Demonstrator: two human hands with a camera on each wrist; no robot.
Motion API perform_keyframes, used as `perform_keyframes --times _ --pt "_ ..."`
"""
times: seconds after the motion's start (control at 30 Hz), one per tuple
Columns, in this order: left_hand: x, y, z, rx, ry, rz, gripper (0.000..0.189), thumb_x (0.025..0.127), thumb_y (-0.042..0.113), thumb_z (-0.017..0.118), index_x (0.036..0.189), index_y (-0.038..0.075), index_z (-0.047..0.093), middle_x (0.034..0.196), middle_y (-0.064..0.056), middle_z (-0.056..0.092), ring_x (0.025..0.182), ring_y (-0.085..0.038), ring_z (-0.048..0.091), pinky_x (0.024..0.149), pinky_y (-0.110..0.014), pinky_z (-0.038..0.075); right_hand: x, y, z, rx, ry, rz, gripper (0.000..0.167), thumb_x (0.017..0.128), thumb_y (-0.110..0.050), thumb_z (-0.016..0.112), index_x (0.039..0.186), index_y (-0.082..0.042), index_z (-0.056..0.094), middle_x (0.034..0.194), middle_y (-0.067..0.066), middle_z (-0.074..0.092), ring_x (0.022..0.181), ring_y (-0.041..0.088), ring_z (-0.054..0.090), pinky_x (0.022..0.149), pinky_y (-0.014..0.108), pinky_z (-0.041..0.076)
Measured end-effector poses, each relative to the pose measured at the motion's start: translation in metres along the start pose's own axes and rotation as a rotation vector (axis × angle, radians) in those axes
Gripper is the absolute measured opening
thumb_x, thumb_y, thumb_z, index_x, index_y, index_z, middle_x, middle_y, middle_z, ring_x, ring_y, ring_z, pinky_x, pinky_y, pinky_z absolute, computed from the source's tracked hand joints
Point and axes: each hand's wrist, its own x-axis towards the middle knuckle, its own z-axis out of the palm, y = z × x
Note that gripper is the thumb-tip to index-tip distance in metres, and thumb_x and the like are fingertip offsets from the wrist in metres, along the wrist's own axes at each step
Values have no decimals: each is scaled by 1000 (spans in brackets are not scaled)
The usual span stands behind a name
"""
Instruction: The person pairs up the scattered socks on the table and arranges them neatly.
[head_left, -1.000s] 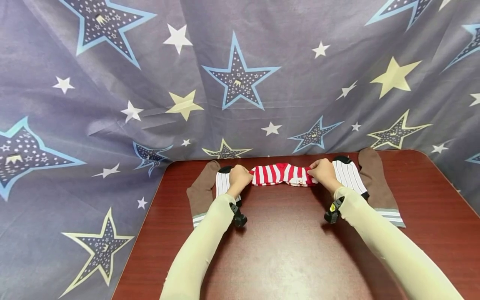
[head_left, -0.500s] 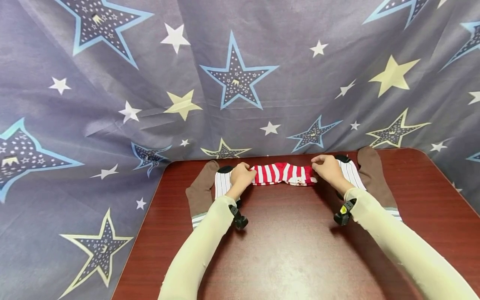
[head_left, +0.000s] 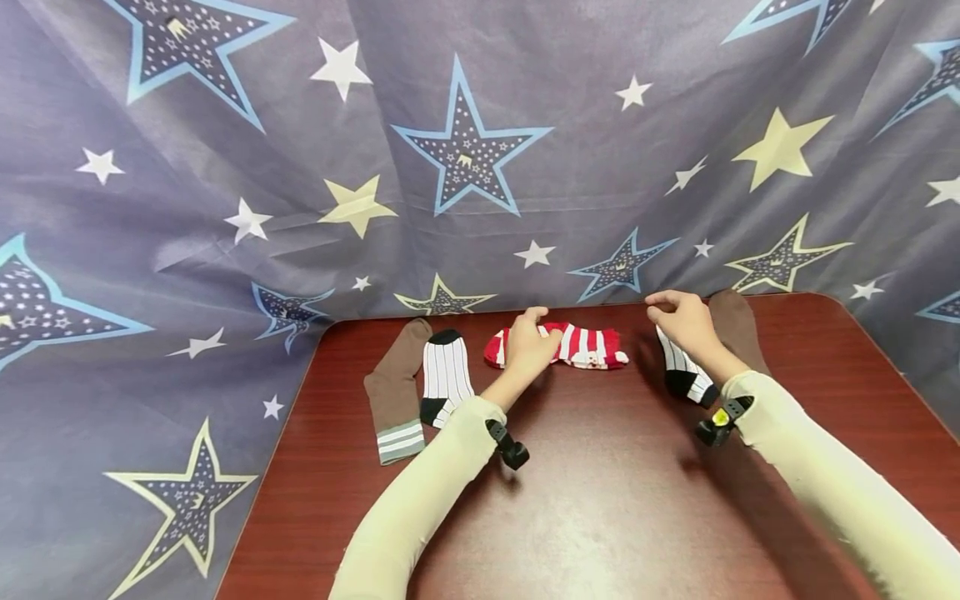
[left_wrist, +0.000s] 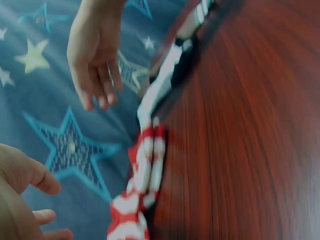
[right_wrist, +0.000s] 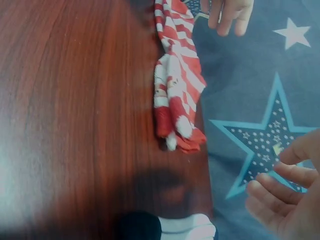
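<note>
Red-and-white striped socks (head_left: 588,343) lie along the table's far edge. In the right wrist view the striped socks (right_wrist: 187,65) show two layers at the near end, with white tufts. My left hand (head_left: 531,348) hovers over their left part, fingers spread and apart from the cloth in the left wrist view. My right hand (head_left: 688,327), fingers loosely bent and holding nothing, is raised to the right of the socks. It partly hides a white pinstriped sock (head_left: 678,367) with black ends and a brown sock (head_left: 738,325).
Left of the striped socks lie another white pinstriped sock (head_left: 447,375) and a brown sock (head_left: 397,387) with a grey-and-white striped cuff. Behind the reddish-brown wooden table (head_left: 570,492) hangs a grey-blue star-patterned cloth (head_left: 465,250).
Both hands have let go of the striped socks. First the right hand drew away to the right; then the left released the left end and moved rightward above them.
</note>
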Motion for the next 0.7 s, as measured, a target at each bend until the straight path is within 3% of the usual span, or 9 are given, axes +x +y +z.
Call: perform_keyframes --times 0.17,0.3,0.37,0.47,0.57,0.7 --pt "-8 25 18 -290 -106 -35 43 89 9 65 131 3 64 129 -17 68 121 -32 66 102 -37 55 -4 4 -14 17 -10 51 31 98 -15 58 122 2 69 115 27 71 98 33 66 75 25 46" --pt "-12 39 33 -473 -205 -122 40 89 7 64 129 4 65 126 -16 71 110 -21 68 89 -25 55 -6 7 -24 37 -46 108 38 102 -19 54 130 5 63 130 30 64 114 42 62 88 39 50" --pt "-14 43 40 -547 -257 -166 40 91 7 63 130 3 63 123 -16 72 100 -17 66 84 -26 54 -7 9 -30 39 -70 136 42 104 -23 51 134 5 59 137 31 59 121 45 58 96 49 49" --pt "-16 45 51 -641 -331 -233 42 92 6 61 133 0 59 121 -18 71 93 -16 65 92 -36 57 -8 12 -35 75 -97 187 47 106 -25 49 138 7 54 143 33 53 128 46 52 105 53 45" --pt "-18 43 63 -737 -415 -306 46 95 6 57 140 -4 52 130 -25 65 110 -31 69 107 -47 52 -9 17 -37 118 -108 236 49 106 -25 48 140 10 52 143 34 52 126 43 53 99 42 48" --pt "-20 41 77 -829 -504 -390 52 99 6 52 147 -7 42 144 -32 53 136 -44 52 118 -51 41 -9 24 -38 134 -119 277 49 105 -25 49 138 12 53 132 34 58 105 28 62 78 19 48"
